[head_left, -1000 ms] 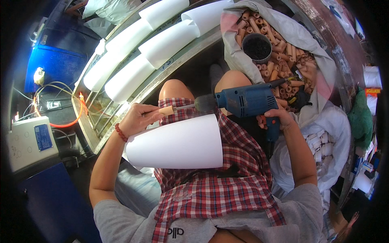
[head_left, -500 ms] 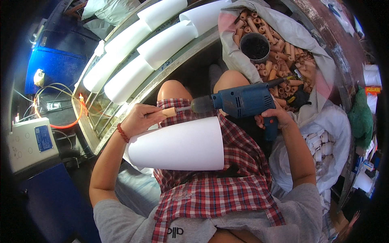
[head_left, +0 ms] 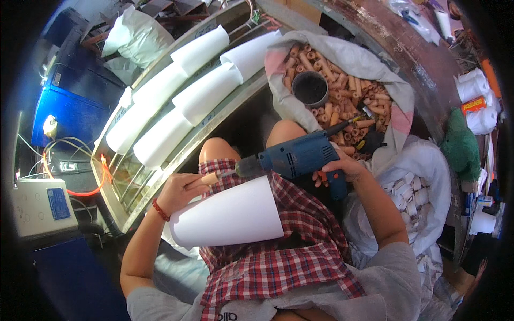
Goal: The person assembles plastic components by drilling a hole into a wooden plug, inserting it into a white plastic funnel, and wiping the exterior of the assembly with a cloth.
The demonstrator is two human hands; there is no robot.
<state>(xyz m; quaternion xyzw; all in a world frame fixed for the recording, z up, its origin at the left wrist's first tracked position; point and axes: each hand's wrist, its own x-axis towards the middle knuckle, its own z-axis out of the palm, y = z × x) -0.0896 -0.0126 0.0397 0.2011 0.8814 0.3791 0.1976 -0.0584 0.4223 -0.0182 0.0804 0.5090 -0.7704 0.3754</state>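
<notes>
My left hand (head_left: 181,193) pinches a short tan tube (head_left: 210,178) between thumb and fingers. The thin metal bit of a blue power drill (head_left: 300,155) meets the tube's right end; how deep it goes in, I cannot tell. My right hand (head_left: 347,165) is wrapped round the drill's grip, near the trigger. Below the tube, a large white paper cone (head_left: 227,214) lies across my lap, its wide end to the right and its narrow end by my left wrist. The checked red cloth (head_left: 278,267) covers my lap under the cone.
White paper cones (head_left: 206,93) lie in two rows on a rack (head_left: 225,115) ahead. A sack (head_left: 369,59) full of tan tubes stands ahead right, with a dark-filled cup (head_left: 310,88) in it. White pieces fill a plastic bag (head_left: 428,176) at right. A control box (head_left: 40,208) is at left.
The whole view has shifted, so the rack and sack sit lower and more to the left. The tube and drill still meet in my hands, and the cone stays on my lap.
</notes>
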